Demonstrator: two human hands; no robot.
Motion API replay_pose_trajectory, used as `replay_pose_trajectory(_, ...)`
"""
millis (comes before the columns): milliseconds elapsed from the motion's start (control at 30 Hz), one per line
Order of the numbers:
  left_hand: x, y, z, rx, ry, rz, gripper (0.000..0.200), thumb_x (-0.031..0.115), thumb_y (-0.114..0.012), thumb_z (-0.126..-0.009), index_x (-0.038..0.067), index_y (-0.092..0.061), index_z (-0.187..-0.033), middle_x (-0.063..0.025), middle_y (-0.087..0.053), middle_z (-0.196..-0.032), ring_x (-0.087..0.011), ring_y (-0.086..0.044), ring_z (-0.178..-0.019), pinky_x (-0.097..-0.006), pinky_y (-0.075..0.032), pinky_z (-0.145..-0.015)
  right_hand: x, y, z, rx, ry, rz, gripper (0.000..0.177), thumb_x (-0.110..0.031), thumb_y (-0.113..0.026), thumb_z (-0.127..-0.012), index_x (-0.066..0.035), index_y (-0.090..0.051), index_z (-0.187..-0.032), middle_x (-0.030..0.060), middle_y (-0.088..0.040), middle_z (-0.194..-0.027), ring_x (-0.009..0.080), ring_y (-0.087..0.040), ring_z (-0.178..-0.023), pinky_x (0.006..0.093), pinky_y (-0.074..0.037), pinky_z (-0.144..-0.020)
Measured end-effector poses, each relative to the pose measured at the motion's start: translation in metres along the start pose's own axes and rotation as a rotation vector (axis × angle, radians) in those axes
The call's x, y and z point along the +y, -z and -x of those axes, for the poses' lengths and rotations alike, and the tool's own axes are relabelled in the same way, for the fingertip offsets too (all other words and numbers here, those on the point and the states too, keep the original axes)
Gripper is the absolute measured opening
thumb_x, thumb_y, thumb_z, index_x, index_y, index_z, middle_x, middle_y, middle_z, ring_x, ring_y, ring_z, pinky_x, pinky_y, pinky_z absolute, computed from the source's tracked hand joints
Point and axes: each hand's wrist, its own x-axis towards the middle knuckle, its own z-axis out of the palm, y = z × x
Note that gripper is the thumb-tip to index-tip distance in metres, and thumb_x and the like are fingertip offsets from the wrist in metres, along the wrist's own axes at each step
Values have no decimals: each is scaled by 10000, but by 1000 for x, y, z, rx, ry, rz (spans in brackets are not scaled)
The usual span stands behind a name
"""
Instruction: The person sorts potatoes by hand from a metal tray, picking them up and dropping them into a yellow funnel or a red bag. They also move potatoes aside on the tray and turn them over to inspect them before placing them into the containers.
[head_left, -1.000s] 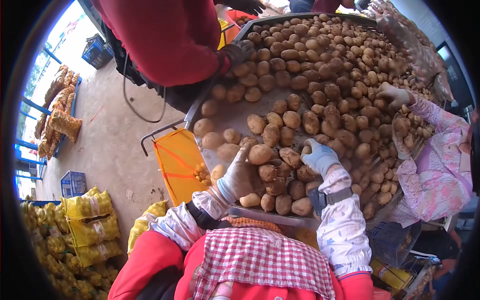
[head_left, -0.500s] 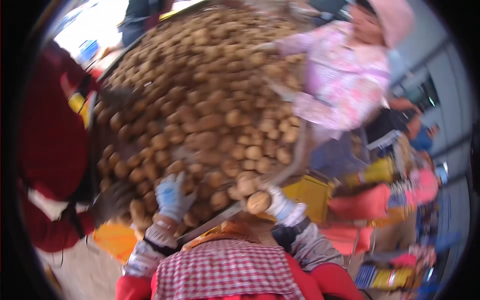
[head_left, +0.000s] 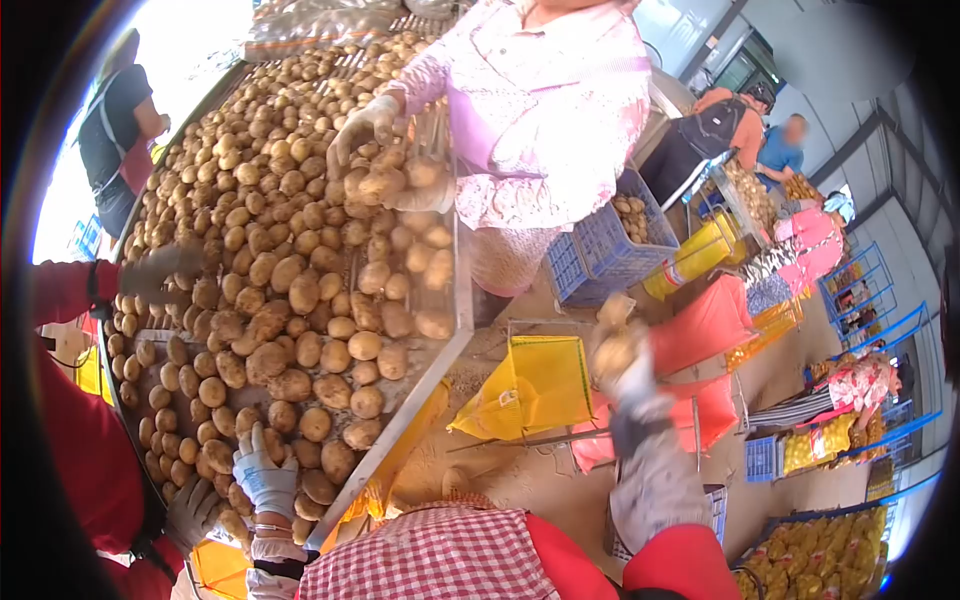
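Brown potatoes (head_left: 290, 240) cover a large metal-edged table (head_left: 410, 400). My left hand (head_left: 266, 478), in a white and light-blue glove, rests on the potatoes at the near edge, its fingers spread. Out to the right, past the table edge, my right hand (head_left: 632, 372) is blurred by motion, with potatoes (head_left: 614, 340) at its fingers. It is above the floor, near a yellow mesh bag (head_left: 535, 390) and red bags (head_left: 690, 330).
A person in a pink patterned top (head_left: 550, 100) handles potatoes across the table. At the left, a person in dark red (head_left: 80, 450) reaches over it with gloved hands. Blue crates (head_left: 610, 245) stand at the right, and more people are behind them.
My right hand has moved from the table edge out to the right with its potatoes. The view has turned right. My left hand remains on the potatoes near the edge.
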Motion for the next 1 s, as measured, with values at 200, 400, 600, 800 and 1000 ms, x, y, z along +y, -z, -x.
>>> replay_pose_trajectory(200,-3,-13,2,125,3,-17,647,276,-709,-717,97,-516,-1308,-162,-557,-1211,-381,-550,-1013,-474,-468,-858,-34,-58,0,-271,-64,162,603,-583,-553,-881,-68,-551,-1195,182,-629,-1146,353,-608,-1042,491,-520,-904)
replay_pose_trajectory(400,-2,-15,0,112,112,-76,653,289,-710,-736,102,-500,-1325,-168,-557,-1220,-383,-556,-1017,-472,-468,-868,15,-53,32,-353,-236,180,586,-267,-612,-905,-84,-384,-1413,212,-555,-1263,395,-540,-1190,493,-507,-951)
replay_pose_trajectory(600,-2,-22,-1,162,165,-105,644,335,-704,-753,109,-505,-1323,-149,-562,-1241,-371,-568,-1027,-476,-469,-872,33,-51,32,-526,-26,683,754,-76,-699,-825,-95,-317,-1475,171,-571,-1231,265,-575,-1143,308,-536,-842)
replay_pose_trajectory(800,5,-18,-5,169,219,-84,641,352,-709,-748,130,-521,-1319,-150,-580,-1230,-364,-572,-1053,-463,-474,-887,68,-76,43,-752,786,1559,701,2,-743,-763,-4,-438,-1394,71,-593,-1106,134,-586,-895,272,-518,-808)
replay_pose_trajectory(1000,1,-13,-4,343,218,215,548,326,-722,-759,64,-593,-1222,-161,-659,-1073,-353,-629,-975,-441,-511,-843,129,-76,36,-637,-225,1092,460,-272,-493,-935,-16,-513,-1316,60,-636,-993,85,-602,-690,188,-446,-450)
